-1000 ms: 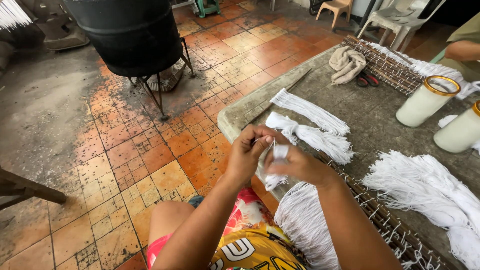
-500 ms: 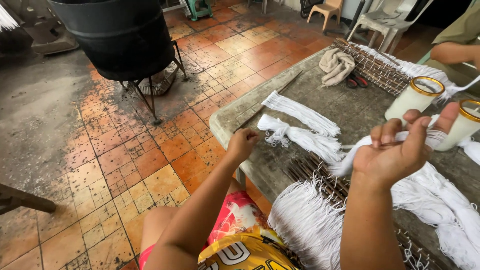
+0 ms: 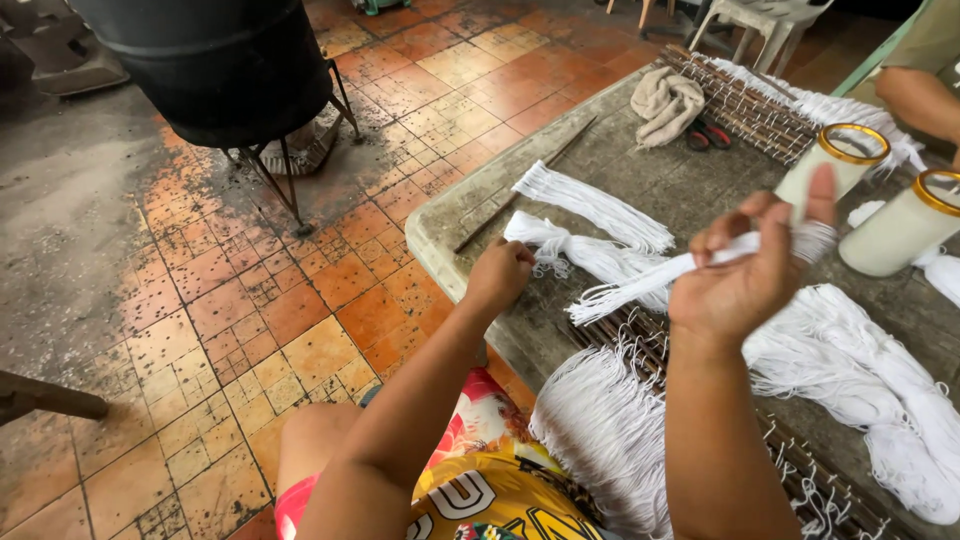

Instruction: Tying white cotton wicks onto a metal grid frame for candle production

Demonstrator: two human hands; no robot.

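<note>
My right hand (image 3: 745, 280) is raised over the table, its fingers closed around one end of a bundle of white strings (image 3: 635, 288) whose loose ends fan out toward the lower left. My left hand (image 3: 500, 275) is a closed fist at the near edge of the grey table (image 3: 450, 225), beside a tied white bundle (image 3: 575, 250). Whether it pinches a thread I cannot tell. A second tied bundle (image 3: 595, 205) lies just beyond. A heap of loose white strings (image 3: 870, 380) lies under my right hand.
Two white cylinders with gold rims (image 3: 835, 165) (image 3: 905, 225) stand at the right. A beige cloth (image 3: 667, 100), scissors (image 3: 708, 135) and a thin stick (image 3: 525, 185) lie farther back. Another person's arm (image 3: 915, 95) rests at the top right. A black barrel on a stand (image 3: 215, 60) stands on the tiled floor.
My hands were together at the table edge. My right hand has since lifted up and to the right with the string bundle, while my left hand stayed near the edge.
</note>
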